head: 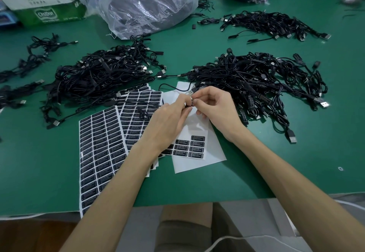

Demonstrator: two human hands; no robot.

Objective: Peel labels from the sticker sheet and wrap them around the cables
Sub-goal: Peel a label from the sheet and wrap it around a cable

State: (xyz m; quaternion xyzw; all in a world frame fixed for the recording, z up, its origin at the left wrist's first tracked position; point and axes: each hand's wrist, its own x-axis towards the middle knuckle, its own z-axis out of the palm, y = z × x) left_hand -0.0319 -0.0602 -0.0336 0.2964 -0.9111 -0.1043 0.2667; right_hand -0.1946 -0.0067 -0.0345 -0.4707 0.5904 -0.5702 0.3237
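Head view: black white-lettered labels (189, 148) on white sheet (197, 163).

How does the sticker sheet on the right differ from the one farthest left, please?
The right sheet is mostly bare white backing, with a few black labels at its near end; the left sheet is filled with rows. The right sheet lies wholly on the table; the left sheet's near end seems to overhang it. Both lie flat.
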